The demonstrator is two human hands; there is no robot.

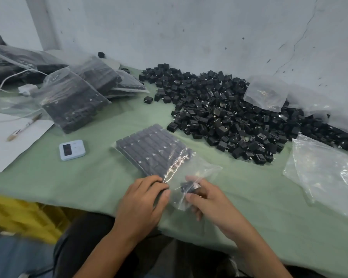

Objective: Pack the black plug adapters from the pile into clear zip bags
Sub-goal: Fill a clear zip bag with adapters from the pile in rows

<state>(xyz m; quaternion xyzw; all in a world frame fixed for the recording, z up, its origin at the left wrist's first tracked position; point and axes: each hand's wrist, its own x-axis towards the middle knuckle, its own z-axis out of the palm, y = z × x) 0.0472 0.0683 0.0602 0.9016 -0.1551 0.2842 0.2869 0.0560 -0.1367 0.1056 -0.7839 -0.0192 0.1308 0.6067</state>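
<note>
A large pile of black plug adapters (225, 109) covers the right back of the green table. In front of me lies a clear zip bag (155, 149) holding neat rows of adapters, its open mouth towards me. My left hand (143, 201) pinches the near left edge of the bag's mouth. Inside that mouth, my right hand (205, 199) grips a black adapter (186, 187) through the plastic.
Several filled bags (74, 101) are stacked at the back left. Empty clear bags (321, 169) lie at the right, another (266, 93) on the pile. A small blue timer (72, 149), white paper with a pen (24, 127), and a white cable sit left. A yellow crate (22, 215) stands below the table edge.
</note>
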